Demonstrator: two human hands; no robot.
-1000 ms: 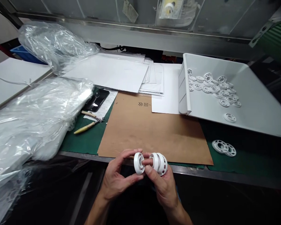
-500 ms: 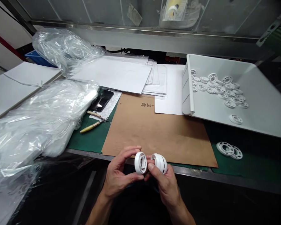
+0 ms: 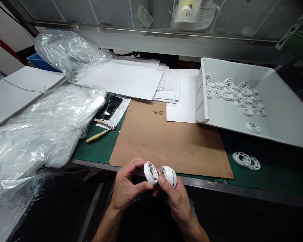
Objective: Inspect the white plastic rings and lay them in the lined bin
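My left hand [image 3: 127, 183] pinches one white slotted plastic ring [image 3: 150, 173] between thumb and fingers, its face tilted toward the right. In my right hand [image 3: 178, 198] is a short stack of similar white rings [image 3: 168, 176], with the thumb pressed on the near ring's edge. The single ring and the stack are side by side, nearly touching, above the front edge of the bench. Beneath and beyond them lies a sheet of brown cardboard [image 3: 164, 144]. Some fingers of my right hand are hidden behind the stack.
A grey bin [image 3: 280, 111] at the right holds several white rings. Two loose rings [image 3: 246, 160] overlap on the green mat before it. Yellow-handled pliers [image 3: 101, 131] and a black phone [image 3: 109, 107] lie left of the cardboard, near clear plastic bags [image 3: 47, 124]. White sheets [image 3: 123, 77] are stacked behind.
The left ring has tilted and come closer to the stack. My right hand has shifted slightly left with its rings, narrowing the gap.
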